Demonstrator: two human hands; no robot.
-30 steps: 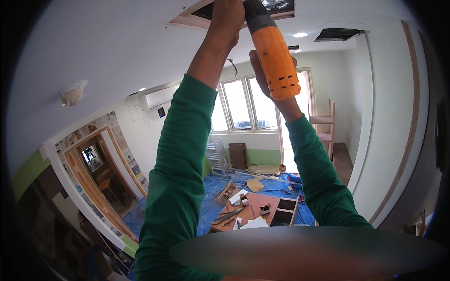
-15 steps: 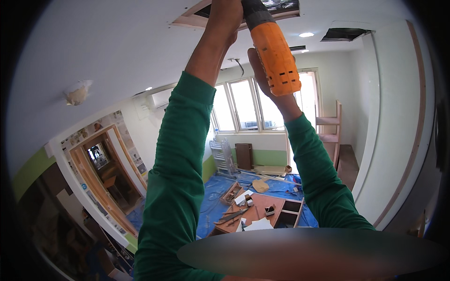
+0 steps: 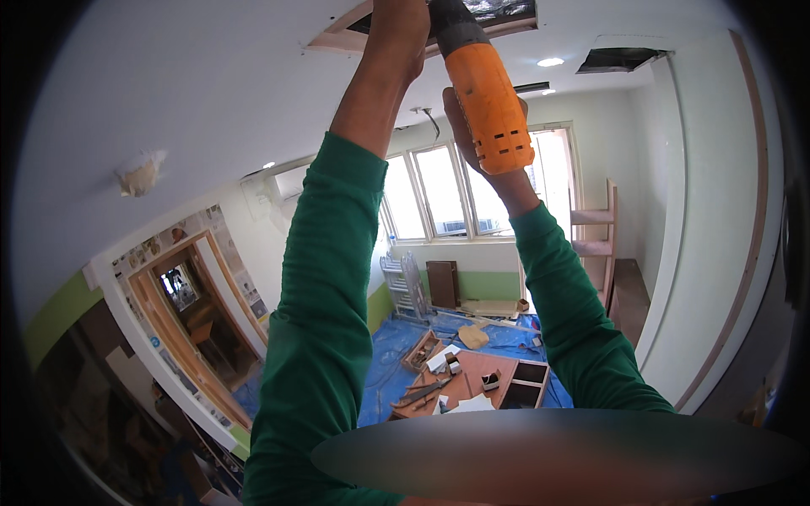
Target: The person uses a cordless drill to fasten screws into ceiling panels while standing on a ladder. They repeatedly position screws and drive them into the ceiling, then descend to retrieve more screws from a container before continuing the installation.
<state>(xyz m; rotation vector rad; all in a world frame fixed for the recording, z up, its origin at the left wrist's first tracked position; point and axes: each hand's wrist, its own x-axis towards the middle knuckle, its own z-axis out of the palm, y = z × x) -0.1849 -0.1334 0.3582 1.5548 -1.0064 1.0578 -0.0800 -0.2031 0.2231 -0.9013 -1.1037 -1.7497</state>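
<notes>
My right hand [image 3: 462,118] is closed on an orange-and-black power drill [image 3: 485,97], raised overhead with its dark front end cut off by the top of the picture. My left hand [image 3: 397,34] is raised beside the drill's front, just left of it; its fingers are hidden or out of frame, so I cannot tell what they hold. Both are at a framed ceiling opening [image 3: 342,37] with a dark interior. Green sleeves cover both forearms.
Below, a wooden panel [image 3: 456,388] with tools, papers and small boxes rests on blue floor sheeting [image 3: 380,346]. A metal ladder [image 3: 396,282] leans near the windows [image 3: 434,194]. A doorway [image 3: 194,320] is at left, wooden shelving [image 3: 593,217] and a pale wall [image 3: 709,228] at right.
The room has shifted slightly rightward in view since the first frame. My hands and the drill stay raised at the opening, now slightly further left in the picture.
</notes>
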